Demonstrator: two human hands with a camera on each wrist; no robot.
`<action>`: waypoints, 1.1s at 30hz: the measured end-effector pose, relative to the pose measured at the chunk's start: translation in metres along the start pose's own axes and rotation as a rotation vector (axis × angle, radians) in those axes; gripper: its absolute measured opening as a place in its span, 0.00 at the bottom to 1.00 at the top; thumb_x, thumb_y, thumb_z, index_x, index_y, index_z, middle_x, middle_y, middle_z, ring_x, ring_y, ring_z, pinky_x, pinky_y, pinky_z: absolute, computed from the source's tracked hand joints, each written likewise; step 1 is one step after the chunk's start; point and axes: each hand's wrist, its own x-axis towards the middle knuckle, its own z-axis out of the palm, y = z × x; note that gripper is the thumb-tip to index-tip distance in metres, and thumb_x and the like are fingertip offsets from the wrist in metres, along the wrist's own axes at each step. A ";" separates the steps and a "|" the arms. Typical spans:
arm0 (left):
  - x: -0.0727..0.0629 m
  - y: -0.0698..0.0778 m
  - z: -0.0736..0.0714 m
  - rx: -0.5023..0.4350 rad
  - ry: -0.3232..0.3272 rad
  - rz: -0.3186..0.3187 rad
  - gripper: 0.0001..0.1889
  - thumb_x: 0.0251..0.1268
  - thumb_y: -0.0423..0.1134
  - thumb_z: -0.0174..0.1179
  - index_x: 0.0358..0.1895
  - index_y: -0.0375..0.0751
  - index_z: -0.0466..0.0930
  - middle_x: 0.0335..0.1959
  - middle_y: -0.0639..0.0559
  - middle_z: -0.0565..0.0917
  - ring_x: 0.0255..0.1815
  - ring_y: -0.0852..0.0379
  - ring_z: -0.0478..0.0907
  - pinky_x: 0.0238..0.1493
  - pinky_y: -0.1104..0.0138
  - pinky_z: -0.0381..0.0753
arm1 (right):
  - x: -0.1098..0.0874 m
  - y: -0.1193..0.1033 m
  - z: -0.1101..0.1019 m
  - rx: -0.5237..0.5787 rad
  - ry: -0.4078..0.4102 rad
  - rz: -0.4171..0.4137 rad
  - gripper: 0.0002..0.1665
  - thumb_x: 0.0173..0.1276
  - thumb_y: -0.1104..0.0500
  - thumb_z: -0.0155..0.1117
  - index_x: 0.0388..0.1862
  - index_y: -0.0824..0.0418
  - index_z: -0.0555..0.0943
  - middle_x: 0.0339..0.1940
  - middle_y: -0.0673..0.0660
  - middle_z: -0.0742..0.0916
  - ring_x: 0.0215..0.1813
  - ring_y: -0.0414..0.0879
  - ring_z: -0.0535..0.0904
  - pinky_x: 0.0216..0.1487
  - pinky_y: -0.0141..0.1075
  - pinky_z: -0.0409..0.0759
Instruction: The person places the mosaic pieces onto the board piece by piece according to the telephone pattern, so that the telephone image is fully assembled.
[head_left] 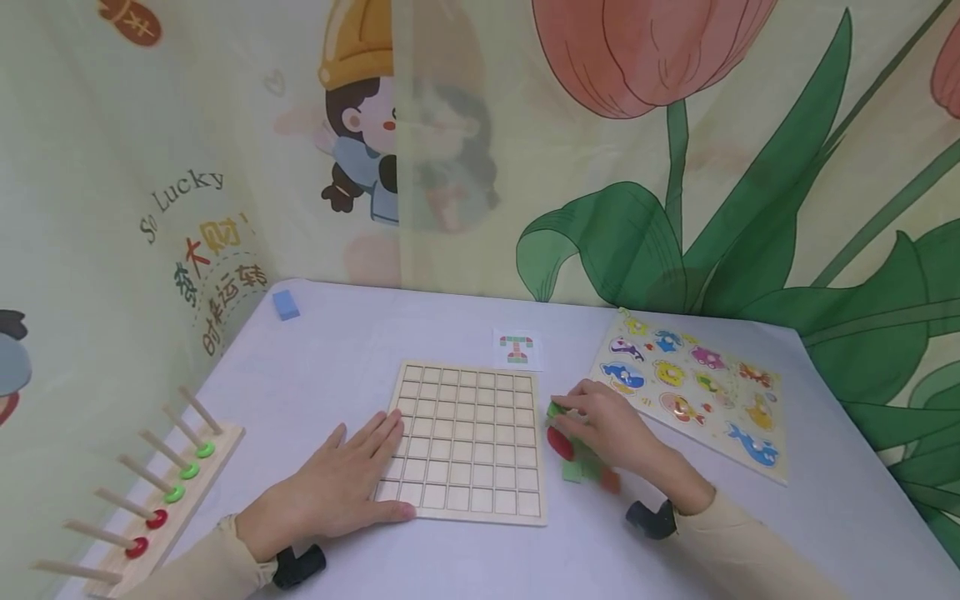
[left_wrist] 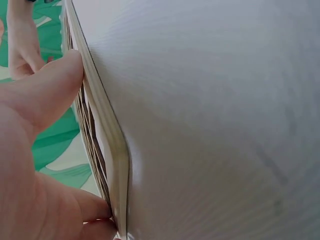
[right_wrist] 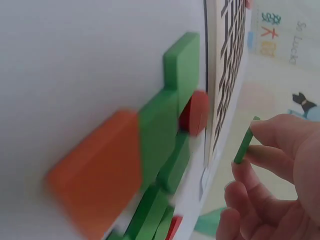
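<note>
A pale wooden grid board (head_left: 461, 452) with square cells lies flat in the middle of the table. My left hand (head_left: 322, 492) rests along its left side, fingers straight on the edge and thumb at the near edge. Just right of the board, my right hand (head_left: 611, 423) pinches a thin green block (right_wrist: 245, 145) between thumb and fingers, above the table in the right wrist view. Below that hand lie loose pieces: a red rounded block (head_left: 559, 442), a green square block (head_left: 572, 472), an orange block (head_left: 611, 480) and several more green ones, partly hidden by the hand.
A card with a coloured block pattern (head_left: 525, 354) lies behind the board. An animal puzzle board (head_left: 720, 454) sits at the right. On the left stands a wooden peg rack (head_left: 198, 475) with green and red rings. One blue block (head_left: 286, 305) is at the far left corner.
</note>
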 end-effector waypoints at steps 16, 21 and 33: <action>0.000 0.003 -0.001 0.018 0.014 0.005 0.59 0.62 0.77 0.54 0.82 0.35 0.50 0.86 0.43 0.50 0.87 0.41 0.47 0.77 0.30 0.48 | 0.036 -0.039 0.029 -0.155 -0.043 -0.211 0.19 0.69 0.54 0.72 0.57 0.57 0.88 0.42 0.50 0.85 0.40 0.40 0.71 0.34 0.27 0.71; 0.000 0.003 -0.001 0.025 0.019 0.005 0.59 0.62 0.77 0.55 0.82 0.34 0.50 0.86 0.42 0.51 0.87 0.41 0.47 0.77 0.31 0.49 | 0.037 -0.043 0.030 -0.167 -0.044 -0.203 0.19 0.68 0.56 0.74 0.56 0.57 0.89 0.41 0.50 0.84 0.40 0.40 0.70 0.35 0.28 0.71; -0.002 0.001 0.000 0.028 0.019 0.005 0.59 0.62 0.77 0.54 0.82 0.34 0.51 0.85 0.42 0.51 0.87 0.41 0.47 0.77 0.30 0.49 | 0.041 -0.044 0.035 -0.095 -0.063 -0.224 0.18 0.66 0.62 0.74 0.56 0.60 0.88 0.40 0.52 0.84 0.39 0.41 0.71 0.37 0.29 0.72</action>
